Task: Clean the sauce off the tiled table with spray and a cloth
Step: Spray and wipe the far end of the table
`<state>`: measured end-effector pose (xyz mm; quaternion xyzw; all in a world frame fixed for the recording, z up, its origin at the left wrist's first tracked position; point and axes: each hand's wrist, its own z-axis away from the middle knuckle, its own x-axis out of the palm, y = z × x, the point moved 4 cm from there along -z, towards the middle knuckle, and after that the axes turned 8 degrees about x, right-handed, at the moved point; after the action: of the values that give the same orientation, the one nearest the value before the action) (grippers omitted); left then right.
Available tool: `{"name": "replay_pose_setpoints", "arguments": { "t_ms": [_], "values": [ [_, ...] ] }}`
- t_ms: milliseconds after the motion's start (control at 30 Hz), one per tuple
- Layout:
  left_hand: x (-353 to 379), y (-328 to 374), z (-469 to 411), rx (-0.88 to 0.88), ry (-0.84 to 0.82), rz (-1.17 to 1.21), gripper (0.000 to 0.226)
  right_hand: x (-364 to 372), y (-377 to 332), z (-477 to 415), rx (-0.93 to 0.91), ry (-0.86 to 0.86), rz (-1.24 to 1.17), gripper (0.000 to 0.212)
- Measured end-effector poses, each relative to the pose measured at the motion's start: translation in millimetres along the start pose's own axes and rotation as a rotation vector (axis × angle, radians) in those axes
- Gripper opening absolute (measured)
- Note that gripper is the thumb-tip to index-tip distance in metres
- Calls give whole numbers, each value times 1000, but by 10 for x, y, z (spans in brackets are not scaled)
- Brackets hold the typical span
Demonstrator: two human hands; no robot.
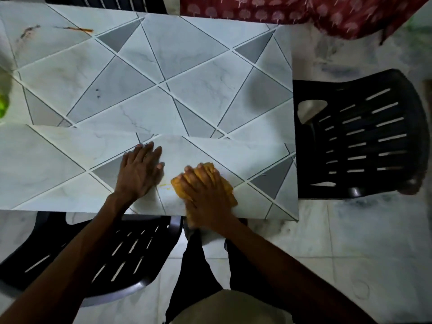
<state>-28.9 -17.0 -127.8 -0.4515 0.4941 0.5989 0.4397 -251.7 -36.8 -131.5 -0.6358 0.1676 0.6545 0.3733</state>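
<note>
My right hand (205, 190) covers most of the cloth (228, 185), so only its yellow edges show past my fingers and along the wrist. The hand lies on it with fingers stretched out, pressing it down near the counter's (163, 66) near edge, not clutching it. Both are a little blurred, and the cloth's lower end is hard to tell apart from my wrist at the counter's rim. My left hand (140, 169) is released, flat on the tiles just beside the cloth, fingers straight and together. Between the two hands sits a small yellow smear (164, 185), faint and partly lost in a grout line. At the far left corner I make out an orange streak (79, 29) and a dark smudge (28, 32) near it. That makes three marks in all. A green thing (3, 106) at the left edge is cut off and too blurred to name. I count three black chairs: one at the right (362, 136), one tucked under the near edge (105, 253) and half hidden by my left arm, and one at the far side (105, 2), cut off by the frame. A red patterned fabric (304, 12) is also cropped at the top.
</note>
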Motion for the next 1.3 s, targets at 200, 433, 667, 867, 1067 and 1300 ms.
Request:
{"name": "replay_pose_setpoints", "arguments": {
  "t_ms": [200,433,667,867,1067,1300],
  "values": [
    [56,-103,-110,69,73,121,49,-56,1396,848,424,51,137,59],
    [48,-195,-101,92,32,148,53,34,587,237,696,238,63,71],
    [-57,-183,-117,110,68,174,48,227,-296,313,280,97,-26,68],
    [-73,-297,-60,109,108,333,48,-51,966,480,689,61,80,66],
    [-170,-703,198,11,143,275,47,1,55,-710,585,121,76,75],
    [-344,-1210,319,29,165,123,46,267,-966,-218,-45,8,33,64]
  ]
}}
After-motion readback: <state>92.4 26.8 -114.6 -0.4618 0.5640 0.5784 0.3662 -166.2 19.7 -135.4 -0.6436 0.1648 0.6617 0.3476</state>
